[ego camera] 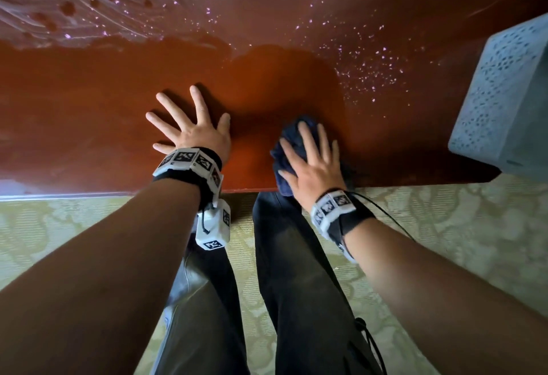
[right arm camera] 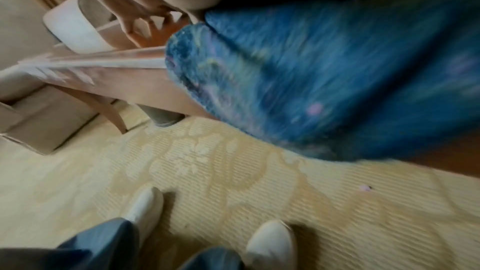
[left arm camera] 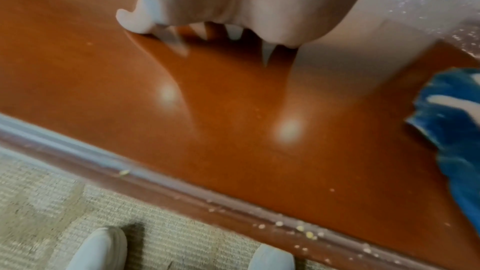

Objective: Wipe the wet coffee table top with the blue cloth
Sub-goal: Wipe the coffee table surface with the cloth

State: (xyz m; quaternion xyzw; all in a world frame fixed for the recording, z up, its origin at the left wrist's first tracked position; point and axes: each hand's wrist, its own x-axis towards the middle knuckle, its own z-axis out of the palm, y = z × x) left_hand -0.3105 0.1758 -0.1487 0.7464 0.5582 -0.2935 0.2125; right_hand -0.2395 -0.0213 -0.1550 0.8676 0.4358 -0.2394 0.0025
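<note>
At about nine o'clock from the table's centre I have my left hand flat on the coffee table top, fingers spread straight and gripping nothing. It is only a brace, and I judge it risky: the surface is glossy, and if I lean harder the palm could skid, or smear prints over the part that looks dry.

Just beside it, toward three o'clock, my right hand presses the blue cloth down with fingers straight over the bunched fabric rather than curled round it. The cloth sits at the near edge, at six o'clock, and part of it hangs past the rim. A pull toward me could drag it off onto the carpet.

Further toward two o'clock, droplets bead the top, and a wide wet film lies at eleven o'clock. At three o'clock stands a grey patterned box; a broad sweep could knock it or push water under it.
</note>
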